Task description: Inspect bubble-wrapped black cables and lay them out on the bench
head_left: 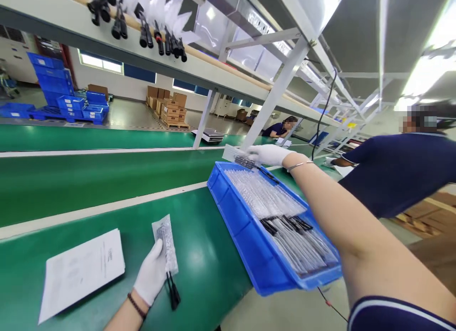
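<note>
My left hand [152,272], in a white glove, grips a clear bag with a black cable inside [166,245] low over the green bench; the cable's black plugs hang below the hand. My right hand [268,154], also gloved, reaches out over the far end of a blue plastic tray [245,229] and is closed on another clear bagged cable [241,157]. The tray is packed with rows of bagged black cables [281,217] and overhangs the bench edge.
A printed white sheet [82,269] lies on the green bench [89,193] left of my left hand. A co-worker in dark blue [395,169] stands at right. Black connectors [142,29] hang from the rail overhead. Blue crates and cartons stand far behind.
</note>
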Demonstrator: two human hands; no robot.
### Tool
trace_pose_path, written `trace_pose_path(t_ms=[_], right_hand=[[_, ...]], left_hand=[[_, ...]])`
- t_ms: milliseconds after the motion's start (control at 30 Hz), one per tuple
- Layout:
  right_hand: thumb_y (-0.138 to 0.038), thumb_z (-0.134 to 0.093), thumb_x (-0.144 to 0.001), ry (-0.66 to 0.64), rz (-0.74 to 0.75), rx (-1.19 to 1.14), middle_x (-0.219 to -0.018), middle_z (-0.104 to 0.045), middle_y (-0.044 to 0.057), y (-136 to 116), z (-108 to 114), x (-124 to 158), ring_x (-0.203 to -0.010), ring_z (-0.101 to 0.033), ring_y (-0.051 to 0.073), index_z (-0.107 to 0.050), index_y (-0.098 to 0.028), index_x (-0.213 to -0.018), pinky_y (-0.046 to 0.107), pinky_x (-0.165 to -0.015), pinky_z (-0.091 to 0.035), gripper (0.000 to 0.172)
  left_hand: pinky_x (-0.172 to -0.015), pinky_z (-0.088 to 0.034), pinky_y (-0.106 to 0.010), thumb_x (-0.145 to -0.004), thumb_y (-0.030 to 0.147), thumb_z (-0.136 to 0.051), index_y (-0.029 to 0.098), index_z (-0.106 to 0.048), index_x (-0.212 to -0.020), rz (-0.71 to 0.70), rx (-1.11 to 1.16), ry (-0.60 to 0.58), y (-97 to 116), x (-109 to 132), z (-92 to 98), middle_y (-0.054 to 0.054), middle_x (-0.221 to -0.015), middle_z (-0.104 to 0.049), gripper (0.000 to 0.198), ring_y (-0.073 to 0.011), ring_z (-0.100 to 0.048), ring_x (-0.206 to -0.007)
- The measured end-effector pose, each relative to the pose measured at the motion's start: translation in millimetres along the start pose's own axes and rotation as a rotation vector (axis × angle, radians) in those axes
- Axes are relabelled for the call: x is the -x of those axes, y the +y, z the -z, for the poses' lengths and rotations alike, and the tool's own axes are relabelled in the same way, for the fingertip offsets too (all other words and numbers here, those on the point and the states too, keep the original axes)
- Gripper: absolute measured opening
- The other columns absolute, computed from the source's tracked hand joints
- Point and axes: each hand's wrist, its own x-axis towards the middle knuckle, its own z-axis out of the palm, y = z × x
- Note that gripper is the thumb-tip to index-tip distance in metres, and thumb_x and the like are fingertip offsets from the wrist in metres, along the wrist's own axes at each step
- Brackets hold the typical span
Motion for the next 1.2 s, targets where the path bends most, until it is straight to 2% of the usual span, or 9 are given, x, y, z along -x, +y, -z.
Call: trace_pose_path(t_ms=[167,400,500,600,700,800,900,1067,1200], right_hand=[[-0.046,-0.062,-0.090,-0.060,0.208,-0.010,-0.131,-0.069,0.013,-75.6,8.0,8.9,-0.113,-0.067,0.033,-0.047,-0.018,-0.154,0.039,-0.093,-0.053,0.071],[-0.032,-0.059,-0.094,-0.210,0.364,-0.171,-0.105,-0.075,0.008,-191.4,-36.8,36.7,-0.091,-0.070,0.025,-0.038,-0.015,-0.158,0.030,-0.081,-0.051,0.070],[-0.026,-0.062,-0.092,-0.178,0.376,-0.274,-0.096,-0.075,0.005,-237.4,-64.2,57.3,-0.086,-0.069,0.023,-0.040,-0.015,-0.157,0.028,-0.079,-0.049,0.070],[-0.026,-0.063,-0.091,-0.158,0.323,-0.451,-0.091,-0.072,0.002,-270.1,-96.9,74.9,-0.083,-0.067,0.021,-0.042,-0.016,-0.156,0.028,-0.078,-0.048,0.069],[-0.025,-0.062,-0.090,-0.155,0.270,-0.719,-0.088,-0.068,0.000,-286.4,-134.0,89.2,-0.083,-0.065,0.019,-0.044,-0.016,-0.153,0.028,-0.079,-0.049,0.066],[-0.023,-0.058,-0.090,-0.136,0.220,-0.948,-0.087,-0.065,-0.001,-292.7,-167.1,105.0,-0.083,-0.064,0.018,-0.045,-0.015,-0.152,0.030,-0.082,-0.051,0.064],[-0.025,-0.054,-0.090,-0.119,0.200,-1.060,-0.087,-0.063,-0.001,-298.0,-184.8,121.8,-0.081,-0.062,0.017,-0.034,-0.015,-0.159,0.030,-0.083,-0.051,0.072],[-0.027,-0.049,-0.093,-0.047,0.169,-0.912,-0.076,-0.061,-0.003,-305.0,-176.1,129.2,-0.075,-0.060,0.019,-0.038,-0.026,-0.160,0.032,-0.079,-0.050,0.068],[-0.032,-0.050,-0.097,-0.132,0.163,-0.825,-0.077,-0.064,0.000,-302.6,-160.7,110.9,-0.078,-0.062,0.021,-0.041,-0.019,-0.158,0.034,-0.080,-0.048,0.063]], left_hand=[[-0.058,-0.052,-0.025,-0.102,0.026,-0.055,0.011,-0.064,-0.103,-0.044,-0.035,-0.100,1.6,-1.8,4.4,-0.007,-0.079,-0.065,0.017,-0.0154,-0.063,-0.062],[-0.054,-0.050,-0.025,-0.105,0.039,-0.044,0.012,-0.065,-0.090,-0.070,0.040,-0.219,3.9,-3.8,8.0,-0.008,-0.074,-0.063,0.038,-0.0150,-0.061,-0.058],[-0.075,-0.059,-0.034,-0.107,0.036,-0.037,0.015,-0.065,-0.092,-0.109,0.098,-0.149,3.7,-3.7,7.6,-0.011,-0.086,-0.070,0.038,-0.0203,-0.070,-0.079],[-0.103,-0.052,-0.051,-0.106,0.035,-0.037,0.016,-0.066,-0.113,-0.159,0.135,-0.203,3.8,-0.7,3.5,-0.014,-0.117,-0.072,0.036,-0.0279,-0.068,-0.113],[-0.113,-0.044,-0.055,-0.106,0.035,-0.033,0.013,-0.059,-0.136,-0.174,0.129,-0.296,4.6,2.6,-2.5,-0.017,-0.138,-0.063,0.045,-0.0318,-0.060,-0.128],[-0.115,-0.042,-0.054,-0.106,0.036,-0.031,0.013,-0.048,-0.149,-0.205,0.132,-0.289,5.2,3.7,-5.7,-0.018,-0.147,-0.056,0.052,-0.0332,-0.056,-0.134],[-0.117,-0.039,-0.057,-0.106,0.041,-0.030,0.013,-0.039,-0.156,-0.166,0.115,-0.318,4.1,2.9,-4.4,-0.020,-0.151,-0.052,0.058,-0.0357,-0.051,-0.139],[-0.120,-0.034,-0.058,-0.107,0.044,-0.024,0.014,-0.035,-0.158,-0.128,0.115,-0.362,1.4,1.4,-0.4,-0.019,-0.152,-0.051,0.061,-0.0355,-0.046,-0.143],[-0.122,-0.032,-0.058,-0.107,0.045,-0.024,0.019,-0.034,-0.160,-0.154,0.116,-0.423,0.4,-0.3,0.0,-0.015,-0.152,-0.052,0.060,-0.0336,-0.045,-0.144]])
